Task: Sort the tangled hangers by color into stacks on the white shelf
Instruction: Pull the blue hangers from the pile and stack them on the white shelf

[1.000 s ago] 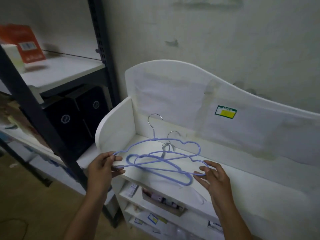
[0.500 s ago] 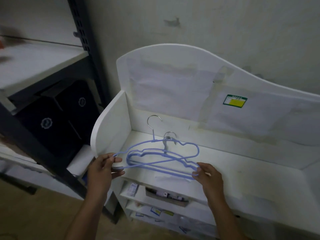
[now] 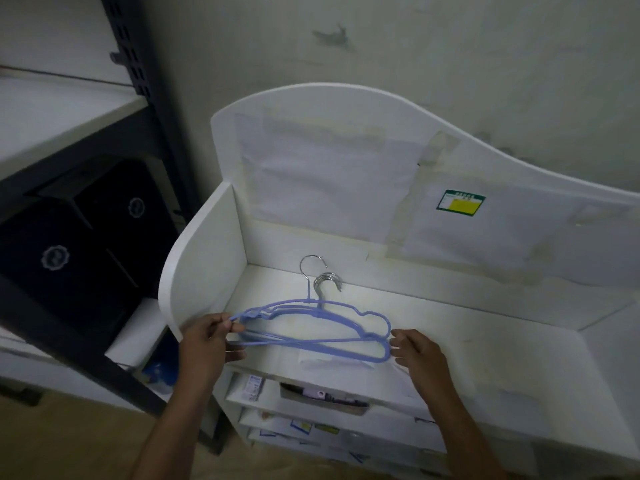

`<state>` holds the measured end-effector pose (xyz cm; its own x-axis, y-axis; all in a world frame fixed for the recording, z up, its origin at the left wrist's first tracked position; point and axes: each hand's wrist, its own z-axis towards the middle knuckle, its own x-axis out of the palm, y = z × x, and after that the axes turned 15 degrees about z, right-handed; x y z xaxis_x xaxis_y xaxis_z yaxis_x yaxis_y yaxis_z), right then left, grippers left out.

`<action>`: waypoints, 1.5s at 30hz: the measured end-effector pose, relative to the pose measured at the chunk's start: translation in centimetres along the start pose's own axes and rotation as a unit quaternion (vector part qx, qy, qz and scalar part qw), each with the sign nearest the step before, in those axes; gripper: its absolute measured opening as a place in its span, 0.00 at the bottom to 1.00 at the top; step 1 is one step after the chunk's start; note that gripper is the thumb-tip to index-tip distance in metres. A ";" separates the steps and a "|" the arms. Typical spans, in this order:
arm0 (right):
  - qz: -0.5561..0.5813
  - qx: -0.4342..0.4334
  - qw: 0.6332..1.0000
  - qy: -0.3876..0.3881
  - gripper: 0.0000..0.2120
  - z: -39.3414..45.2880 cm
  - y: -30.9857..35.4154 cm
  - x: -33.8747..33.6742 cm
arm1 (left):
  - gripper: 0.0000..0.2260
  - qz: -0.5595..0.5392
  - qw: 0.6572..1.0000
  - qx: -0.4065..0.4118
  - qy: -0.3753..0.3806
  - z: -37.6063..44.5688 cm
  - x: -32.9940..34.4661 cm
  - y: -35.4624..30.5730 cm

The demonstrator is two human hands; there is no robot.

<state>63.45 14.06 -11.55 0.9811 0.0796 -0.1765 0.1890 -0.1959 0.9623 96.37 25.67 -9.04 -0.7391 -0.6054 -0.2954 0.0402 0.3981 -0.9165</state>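
A stack of blue hangers (image 3: pixel 341 318) with silver hooks lies at the left end of the white shelf (image 3: pixel 485 341), hooks pointing at the back panel. My left hand (image 3: pixel 207 344) pinches the left tip of the top blue hanger, lifted slightly above the others. My right hand (image 3: pixel 417 353) sits at the stack's right end with fingers relaxed, fingertips touching or just off the blue wire.
The shelf's left side wall (image 3: pixel 204 268) and curved back panel with a green-yellow label (image 3: pixel 460 202) enclose the surface. A dark metal rack (image 3: pixel 145 109) with black boxes (image 3: pixel 69 251) stands to the left. Lower compartments (image 3: pixel 322 400) hold small packages.
The hangers have been lowered and aligned onto the shelf stack. My right hand has loosened from the right end. The view has shifted closer and rightward.
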 end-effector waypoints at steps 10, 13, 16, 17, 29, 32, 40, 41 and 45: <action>-0.073 -0.016 0.997 0.027 0.05 0.6 -0.3 0.0 | 0.12 0.120 0.992 0.033 0.002 3.6 2.1 0.2; -0.114 -0.029 0.992 0.039 0.05 0.5 0.1 0.6 | 0.09 0.207 0.975 0.069 -0.041 3.9 2.6 0.4; -0.153 -0.044 0.986 0.049 0.07 0.7 0.3 1.1 | 0.07 0.345 0.923 0.155 -0.074 3.8 2.5 0.6; -0.169 -0.051 0.983 0.052 0.07 0.8 0.3 1.2 | 0.07 0.362 0.912 0.174 -0.078 3.9 2.6 0.6; -0.371 -0.142 0.917 0.040 0.08 1.6 1.2 2.6 | 0.09 0.478 0.864 0.154 0.041 6.1 3.2 -0.7; -0.410 -0.152 0.898 0.042 0.06 2.1 1.4 2.7 | 0.06 0.499 0.853 0.150 0.034 6.0 3.2 -0.9; -0.427 -0.184 0.883 0.061 0.05 2.6 0.6 4.2 | 0.11 0.524 0.828 0.185 0.082 6.9 3.4 -0.4; -0.439 -0.183 0.877 0.065 0.10 2.6 0.8 4.5 | 0.10 0.539 0.818 0.181 0.091 7.1 3.5 -0.6; -0.448 -0.190 0.872 0.052 0.19 3.5 0.4 4.7 | 0.10 0.563 0.804 0.171 0.092 7.7 3.7 -0.8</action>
<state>68.32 10.97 -12.72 0.4345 0.1257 -0.8919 0.8307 0.3267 0.4507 98.73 17.81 -11.43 -0.1910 0.1299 -0.9730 0.9116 0.3911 -0.1267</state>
